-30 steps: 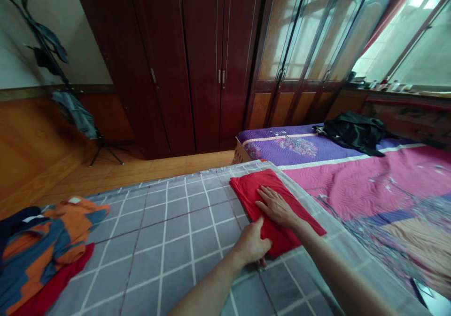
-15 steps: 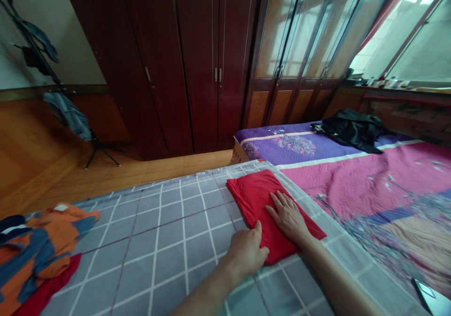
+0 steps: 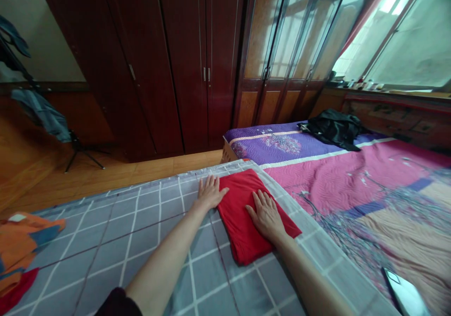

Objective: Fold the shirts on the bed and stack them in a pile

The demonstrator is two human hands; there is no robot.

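Observation:
A red cloth garment, folded into a flat rectangle, lies on the grey checked sheet. My right hand rests flat on top of it with the fingers stretched out. At the far left edge of the fold is my left hand, fingers spread, the thumb touching the red cloth and the palm over the sheet. What kind of garment it is cannot be made out in its folded state.
An orange and blue garment lies at the left with a red piece under it. A patterned bed cover adjoins on the right, bearing a black garment and a phone. Dark red wardrobes stand behind.
My left hand has moved from the near left edge of the red cloth to its far left edge, and its fingers have spread. My right hand stays flat on the cloth. The view has turned right.

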